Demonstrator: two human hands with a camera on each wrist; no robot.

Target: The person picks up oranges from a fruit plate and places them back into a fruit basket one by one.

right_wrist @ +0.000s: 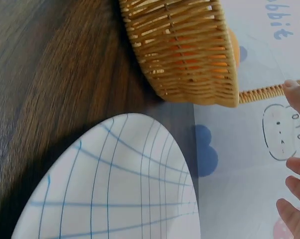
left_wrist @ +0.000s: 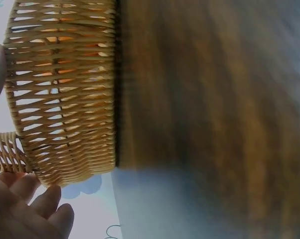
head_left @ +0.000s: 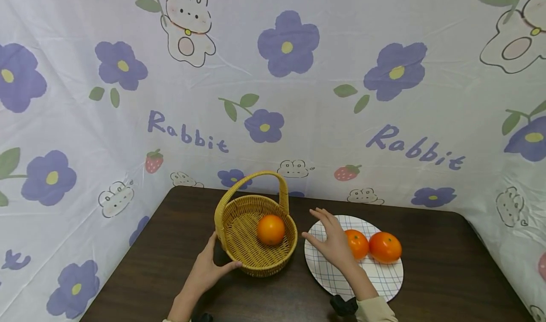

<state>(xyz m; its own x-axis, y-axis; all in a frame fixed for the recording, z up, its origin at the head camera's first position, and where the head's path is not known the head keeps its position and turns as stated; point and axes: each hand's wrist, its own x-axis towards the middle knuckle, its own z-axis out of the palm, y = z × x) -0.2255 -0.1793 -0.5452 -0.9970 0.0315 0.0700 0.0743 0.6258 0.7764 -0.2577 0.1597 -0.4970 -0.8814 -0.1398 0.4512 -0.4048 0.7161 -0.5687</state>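
Note:
A yellow wicker basket (head_left: 241, 246) with a tall arched handle stands on the dark table, one orange (head_left: 270, 229) inside it. My left hand (head_left: 204, 270) holds the basket's left side, thumb at the front rim and fingers by the foot of the handle. In the left wrist view, the fingers (left_wrist: 45, 209) bend against the woven wall. Over the left part of a white plate with blue grid lines (head_left: 328, 272), my right hand (head_left: 334, 243) hovers with fingers spread and nothing in them. Two more oranges (head_left: 385, 247) lie side by side on that plate, the left one partly behind the hand.
The dark wooden table (head_left: 162, 246) ends at the back against a white cloth (head_left: 324, 113) printed with purple flowers and rabbits. The same cloth hangs at both sides. The plate sits just right of the basket.

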